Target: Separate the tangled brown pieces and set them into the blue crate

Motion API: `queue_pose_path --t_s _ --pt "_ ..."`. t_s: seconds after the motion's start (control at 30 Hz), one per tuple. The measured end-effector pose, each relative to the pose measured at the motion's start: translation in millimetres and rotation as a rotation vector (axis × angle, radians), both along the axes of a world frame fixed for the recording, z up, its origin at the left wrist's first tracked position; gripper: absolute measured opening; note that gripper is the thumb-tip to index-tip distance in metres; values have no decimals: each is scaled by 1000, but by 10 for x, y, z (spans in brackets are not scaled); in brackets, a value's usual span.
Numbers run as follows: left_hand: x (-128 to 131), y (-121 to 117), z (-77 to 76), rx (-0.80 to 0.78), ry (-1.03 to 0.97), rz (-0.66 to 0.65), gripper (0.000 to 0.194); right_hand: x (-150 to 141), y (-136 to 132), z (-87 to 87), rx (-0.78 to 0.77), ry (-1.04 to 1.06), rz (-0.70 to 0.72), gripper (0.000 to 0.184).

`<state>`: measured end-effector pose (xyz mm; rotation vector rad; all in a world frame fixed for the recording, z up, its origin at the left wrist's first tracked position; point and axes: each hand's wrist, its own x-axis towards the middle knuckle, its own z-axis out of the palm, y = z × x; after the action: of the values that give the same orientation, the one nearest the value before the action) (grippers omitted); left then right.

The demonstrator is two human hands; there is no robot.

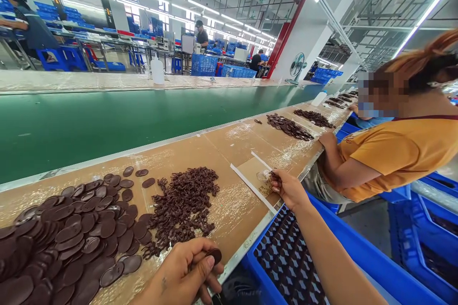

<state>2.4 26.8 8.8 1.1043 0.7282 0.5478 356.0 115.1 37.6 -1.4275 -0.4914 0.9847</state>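
In my left hand (188, 267), at the bottom centre, a dark brown oval disc (215, 256) is pinched between thumb and fingers. My right hand (289, 189) is closed on a small dark brown piece (275, 177), mostly covered by the fingertips. It is at the edge of a small clear round dish (263, 175), which lies on a board between two white tape strips (252, 186). A heap of brown oval discs (86, 233) spreads over the left of the tan table. Beside it, nearer my left hand, lies a pile of small branched brown pieces (186, 200).
Below the table edge, a blue crate (263, 271) holds rows of dark pieces (289, 257). A co-worker in an orange shirt (404, 157) sits at the right, by more brown piles (289, 126). Behind the table runs a green conveyor belt (107, 124); a white bottle (157, 70) stands beyond.
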Motion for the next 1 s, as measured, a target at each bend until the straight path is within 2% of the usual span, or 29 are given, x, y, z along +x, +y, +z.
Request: queue_pose_path --t_s 0.23,0.43,0.63,0.73,1.0 --pt "4 -5 43 60 33 -33 60 -30 -16 9 36 -5 1 21" --pt "11 -3 54 113 79 -60 60 -18 -38 23 100 24 -9 31" --pt "26 -13 103 97 107 -52 36 3 -45 12 121 32 -29 33" --pt "27 -14 117 78 130 -67 30 -17 -51 2 120 21 -28 32" --pt "36 -11 112 64 108 -41 40 -23 -50 33 159 20 -24 34"
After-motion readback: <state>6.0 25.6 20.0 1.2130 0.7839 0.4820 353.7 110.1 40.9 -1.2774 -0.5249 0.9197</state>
